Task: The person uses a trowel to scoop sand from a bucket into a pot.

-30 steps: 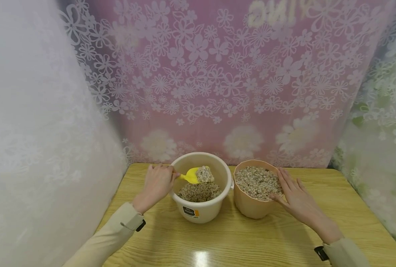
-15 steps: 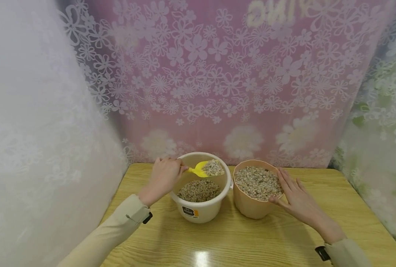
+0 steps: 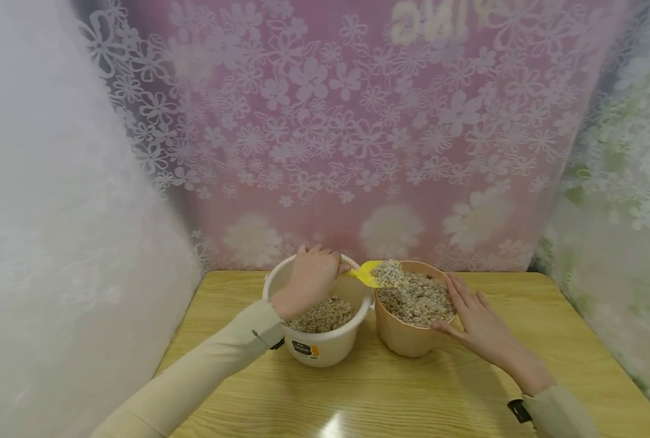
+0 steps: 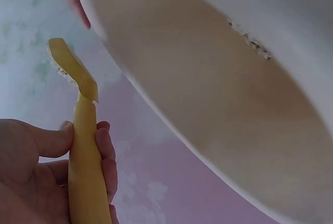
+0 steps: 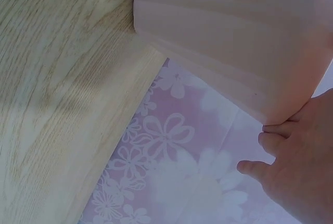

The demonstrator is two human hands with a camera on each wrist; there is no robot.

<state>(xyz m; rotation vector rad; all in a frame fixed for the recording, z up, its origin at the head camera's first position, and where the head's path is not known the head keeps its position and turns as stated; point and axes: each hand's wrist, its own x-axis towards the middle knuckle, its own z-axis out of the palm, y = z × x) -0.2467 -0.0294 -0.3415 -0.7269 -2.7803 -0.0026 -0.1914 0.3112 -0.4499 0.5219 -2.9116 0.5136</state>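
My left hand (image 3: 309, 278) grips the handle of a small yellow plastic shovel (image 3: 366, 274). On its blade lies a heap of pale gravel (image 3: 388, 272), above the left part of a peach faceted pot (image 3: 407, 340). That pot is filled high with similar gravel. My right hand (image 3: 486, 331) rests on the pot's right side with its fingers straight along the rim. In the left wrist view, thumb and fingers wrap round the shovel handle (image 4: 86, 166). Below my left hand stands a white bucket (image 3: 327, 351) with darker gravel inside, partly hidden by the hand.
Both containers stand side by side on a wooden table (image 3: 357, 398). A pink flowered curtain (image 3: 314, 152) hangs right behind them. Pale sheets close off the left and right sides. A handle lug sits on the bucket's right side, close to the pot.
My left hand has carried the loaded shovel rightward from over the white bucket to over the peach pot. The right hand has stayed at the pot. The head view has shifted slightly.
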